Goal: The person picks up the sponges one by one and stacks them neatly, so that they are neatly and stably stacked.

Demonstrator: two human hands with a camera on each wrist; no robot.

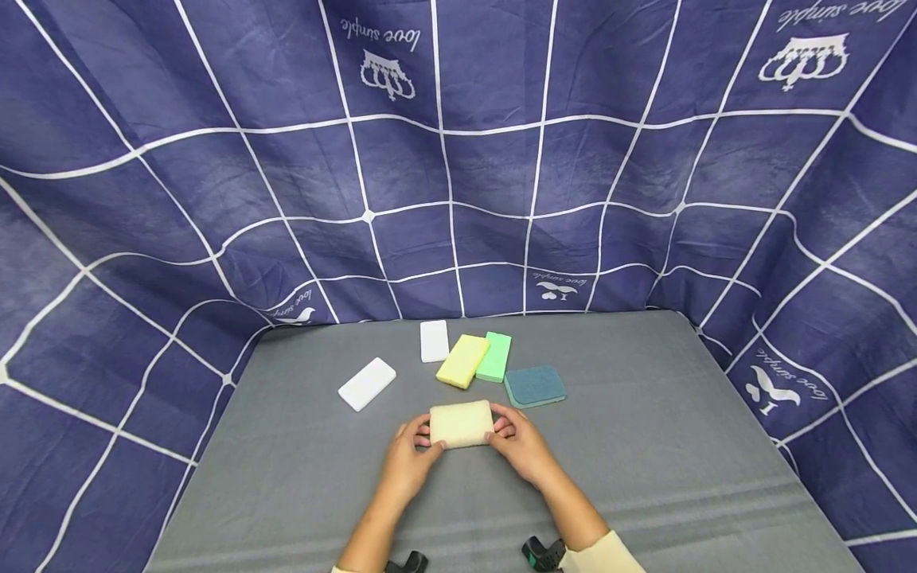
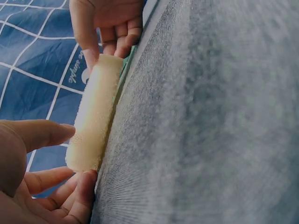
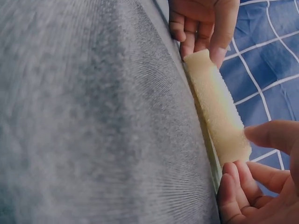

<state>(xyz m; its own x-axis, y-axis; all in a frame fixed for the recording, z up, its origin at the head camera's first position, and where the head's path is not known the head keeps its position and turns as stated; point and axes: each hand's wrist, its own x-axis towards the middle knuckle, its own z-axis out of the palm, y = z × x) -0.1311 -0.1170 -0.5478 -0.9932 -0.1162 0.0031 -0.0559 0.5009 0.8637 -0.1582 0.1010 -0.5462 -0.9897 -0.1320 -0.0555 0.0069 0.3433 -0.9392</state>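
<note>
Both hands hold a pale cream sponge (image 1: pixel 462 424) by its two short ends, low over the grey cloth. My left hand (image 1: pixel 411 454) grips the left end, thumb on the near edge and fingers curled round the side. At the opposite end, my right hand (image 1: pixel 523 447) does the same. In the left wrist view the thick, rough-edged side of the sponge (image 2: pixel 93 114) faces the camera, with the left thumb pressed against it. The right wrist view shows the right thumb and fingertips pinching the near end of the sponge (image 3: pixel 218 107).
Beyond the hands lie a yellow sponge (image 1: pixel 463 361) leaning against a green sponge (image 1: pixel 494 356), and a dark teal scouring pad (image 1: pixel 535 386). Two white blocks (image 1: pixel 367 384) are farther left. A blue checked curtain (image 1: pixel 487 167) surrounds the grey table (image 1: pixel 645 430).
</note>
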